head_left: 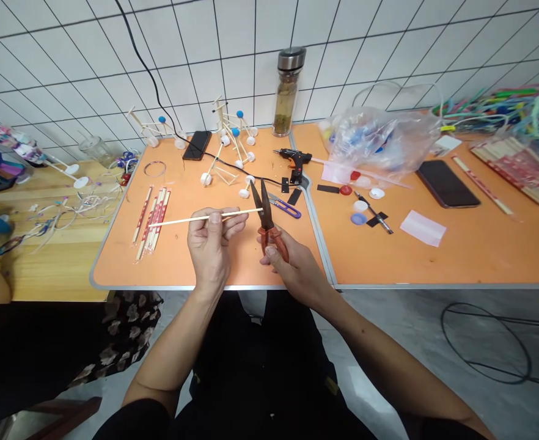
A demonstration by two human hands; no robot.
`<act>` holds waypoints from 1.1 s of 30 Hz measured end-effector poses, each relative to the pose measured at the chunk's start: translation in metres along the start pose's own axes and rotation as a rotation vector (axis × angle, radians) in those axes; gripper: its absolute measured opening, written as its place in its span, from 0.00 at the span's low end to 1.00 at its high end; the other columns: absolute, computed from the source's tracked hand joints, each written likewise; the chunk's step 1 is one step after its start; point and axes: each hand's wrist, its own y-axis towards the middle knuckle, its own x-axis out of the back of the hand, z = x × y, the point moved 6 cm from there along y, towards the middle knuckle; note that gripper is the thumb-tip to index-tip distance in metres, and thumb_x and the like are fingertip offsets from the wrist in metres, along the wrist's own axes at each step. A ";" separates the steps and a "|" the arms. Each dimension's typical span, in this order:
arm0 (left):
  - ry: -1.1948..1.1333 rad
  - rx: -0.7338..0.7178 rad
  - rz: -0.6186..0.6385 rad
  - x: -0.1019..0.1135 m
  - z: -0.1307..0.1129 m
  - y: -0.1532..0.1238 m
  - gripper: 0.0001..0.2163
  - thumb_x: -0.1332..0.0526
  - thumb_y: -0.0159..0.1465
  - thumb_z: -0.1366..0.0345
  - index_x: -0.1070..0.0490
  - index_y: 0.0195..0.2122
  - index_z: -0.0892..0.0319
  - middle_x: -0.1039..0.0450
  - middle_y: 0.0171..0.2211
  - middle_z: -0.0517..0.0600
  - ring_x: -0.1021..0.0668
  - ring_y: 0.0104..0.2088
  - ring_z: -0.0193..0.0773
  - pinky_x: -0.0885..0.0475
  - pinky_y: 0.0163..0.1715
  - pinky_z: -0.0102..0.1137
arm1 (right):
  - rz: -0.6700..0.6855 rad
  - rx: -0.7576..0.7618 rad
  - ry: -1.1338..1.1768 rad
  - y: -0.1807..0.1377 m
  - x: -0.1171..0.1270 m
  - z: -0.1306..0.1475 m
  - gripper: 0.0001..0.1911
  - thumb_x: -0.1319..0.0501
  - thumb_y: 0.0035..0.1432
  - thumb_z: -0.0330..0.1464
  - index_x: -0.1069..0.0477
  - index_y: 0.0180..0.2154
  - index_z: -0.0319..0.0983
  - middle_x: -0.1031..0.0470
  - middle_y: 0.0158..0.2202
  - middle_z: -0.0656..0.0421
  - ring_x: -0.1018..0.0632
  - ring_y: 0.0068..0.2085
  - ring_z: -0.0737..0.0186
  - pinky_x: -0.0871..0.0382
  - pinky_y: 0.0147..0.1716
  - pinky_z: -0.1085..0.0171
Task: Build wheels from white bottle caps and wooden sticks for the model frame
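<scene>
Between the thumb and fingers of my left hand (212, 244) lies a thin wooden chopstick (178, 220), held nearly level. Its right end reaches the parted jaws of the long-nose pliers (266, 214). My right hand (292, 260) is wrapped round the red pliers handles, with the jaws pointing away from me. Left of my left hand, several paper-wrapped chopsticks (157, 220) rest on the orange table (118, 263). Just beyond the pliers are purple-handled thread snips (288, 206).
Small stick frames with white wheels (226, 174) stand at the back. A black glue gun (294, 160), a tea bottle (285, 91), phones (448, 183) and a plastic bag (384, 140) lie around. Another person's dark clothing (44, 360) shows at left.
</scene>
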 end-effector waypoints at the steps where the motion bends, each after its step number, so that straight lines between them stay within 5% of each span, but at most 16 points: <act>1: -0.004 -0.001 0.001 0.000 0.000 0.000 0.20 0.20 0.68 0.47 0.27 0.43 0.52 0.10 0.42 0.47 0.07 0.41 0.41 0.12 0.43 0.31 | -0.002 0.000 -0.012 0.000 0.000 0.001 0.24 0.43 0.80 0.46 0.30 0.69 0.46 0.17 0.59 0.51 0.14 0.48 0.53 0.19 0.40 0.56; 6: -0.020 0.025 0.037 -0.006 0.006 0.013 0.21 0.20 0.67 0.45 0.27 0.44 0.52 0.10 0.41 0.47 0.06 0.41 0.42 0.12 0.42 0.30 | -0.025 0.022 -0.074 0.011 0.009 0.005 0.23 0.44 0.80 0.46 0.28 0.67 0.44 0.17 0.55 0.51 0.15 0.41 0.55 0.19 0.42 0.55; 10: -0.011 0.036 0.089 -0.029 0.006 0.053 0.22 0.21 0.68 0.45 0.28 0.42 0.53 0.10 0.41 0.48 0.06 0.45 0.43 0.13 0.44 0.29 | -0.095 0.060 -0.229 0.048 0.032 0.017 0.23 0.45 0.78 0.45 0.27 0.65 0.42 0.16 0.52 0.50 0.17 0.37 0.54 0.20 0.44 0.52; 16: -0.032 0.120 0.158 -0.074 0.018 0.130 0.21 0.20 0.67 0.47 0.27 0.40 0.54 0.11 0.37 0.49 0.06 0.44 0.43 0.12 0.47 0.32 | -0.249 0.229 -0.551 0.121 0.066 0.048 0.24 0.45 0.75 0.39 0.26 0.65 0.39 0.14 0.55 0.45 0.15 0.54 0.37 0.23 0.51 0.48; 19: -0.056 0.137 0.141 -0.083 0.031 0.152 0.20 0.19 0.67 0.48 0.25 0.41 0.55 0.10 0.39 0.51 0.06 0.47 0.44 0.12 0.52 0.35 | -0.254 0.234 -0.624 0.145 0.070 0.049 0.23 0.46 0.74 0.37 0.26 0.64 0.40 0.14 0.55 0.46 0.15 0.55 0.36 0.23 0.51 0.48; 27: -0.050 0.155 0.131 -0.075 0.059 0.157 0.20 0.19 0.66 0.48 0.25 0.43 0.54 0.08 0.44 0.54 0.07 0.52 0.48 0.12 0.54 0.37 | -0.134 0.141 -0.228 0.167 0.064 0.001 0.16 0.43 0.75 0.43 0.26 0.56 0.42 0.16 0.44 0.53 0.14 0.44 0.48 0.20 0.42 0.53; 33: -0.059 0.159 0.095 -0.070 0.063 0.153 0.19 0.21 0.69 0.47 0.26 0.44 0.53 0.08 0.44 0.52 0.07 0.52 0.46 0.12 0.54 0.36 | -0.149 0.083 -0.019 0.164 0.060 -0.007 0.19 0.39 0.72 0.46 0.28 0.56 0.42 0.18 0.48 0.53 0.13 0.41 0.54 0.20 0.36 0.58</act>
